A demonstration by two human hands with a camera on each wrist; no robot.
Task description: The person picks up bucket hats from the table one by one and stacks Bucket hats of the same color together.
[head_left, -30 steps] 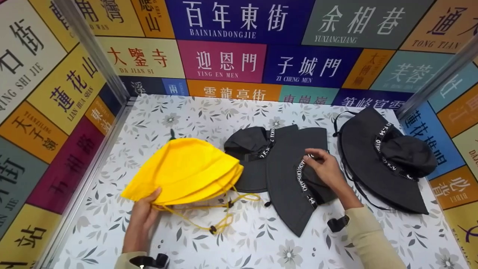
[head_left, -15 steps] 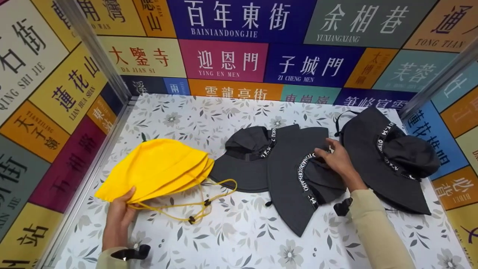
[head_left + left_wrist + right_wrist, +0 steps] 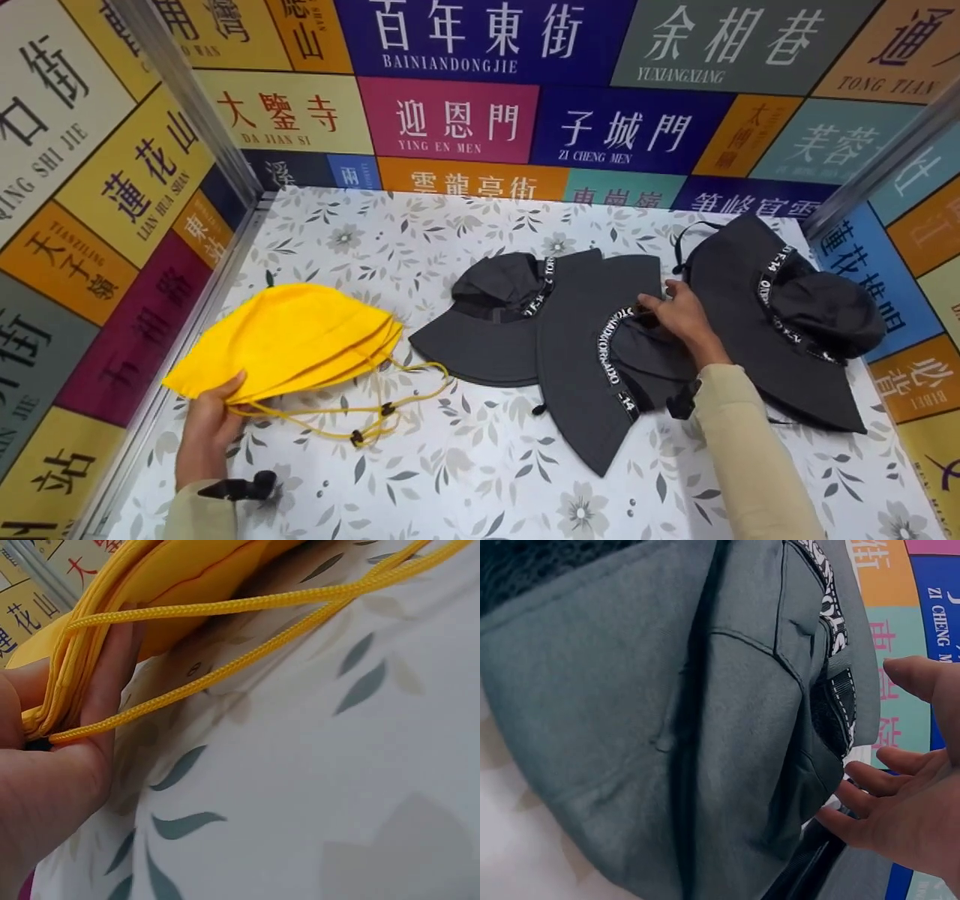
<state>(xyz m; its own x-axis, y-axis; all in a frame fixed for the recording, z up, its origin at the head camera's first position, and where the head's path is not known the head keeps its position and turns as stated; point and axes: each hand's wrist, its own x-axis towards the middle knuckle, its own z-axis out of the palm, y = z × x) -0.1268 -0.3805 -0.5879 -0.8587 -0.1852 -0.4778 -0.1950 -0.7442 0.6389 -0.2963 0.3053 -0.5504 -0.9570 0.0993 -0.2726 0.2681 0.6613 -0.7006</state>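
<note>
At the left of the head view, my left hand (image 3: 210,420) pinches the edge of a folded yellow hat (image 3: 289,341) with layered brim edges. Its yellow cord (image 3: 225,609) hangs loose from the gripped corner in the left wrist view. My right hand (image 3: 686,319) is at the crown of the middle dark grey brimmed hat (image 3: 577,345). Thumb and fingers are spread apart in the right wrist view, where the fingertips (image 3: 840,821) lie against or just beside the grey crown (image 3: 742,727); contact is hard to tell.
Another dark grey hat (image 3: 469,345) lies partly under the middle one. A third dark grey hat (image 3: 720,315) lies at the right, near the side wall. The flower-patterned table (image 3: 450,480) is bounded by sign-printed walls (image 3: 450,124) at the back and sides.
My left hand has carried the yellow hat leftward, uncovering more of the left grey hat. My right hand has shifted right and slightly up from the middle hat's lettered band, with its fingers spread.
</note>
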